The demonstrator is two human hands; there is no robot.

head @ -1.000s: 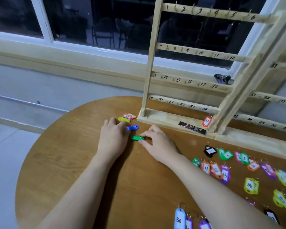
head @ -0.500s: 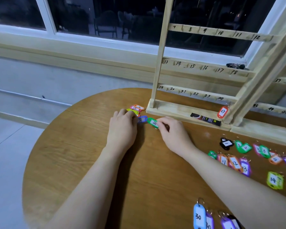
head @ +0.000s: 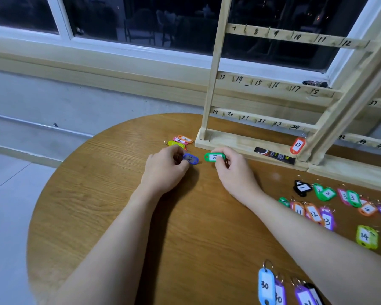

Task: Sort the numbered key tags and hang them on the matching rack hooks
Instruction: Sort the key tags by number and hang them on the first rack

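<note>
Round wooden tabletop. Left hand: fingers pinch blue plastic key tag. Right hand: fingers pinch green plastic key tag, beside pale wooden numbered rack. Sorted coloured tags lie far right.

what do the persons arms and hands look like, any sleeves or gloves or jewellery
Both arms are bare up to the frame edge: no sleeves show. The left hand and right hand wear no gloves, and no rings, watch or bracelet show on the fingers or wrists. No markings are visible on either forearm.
</note>
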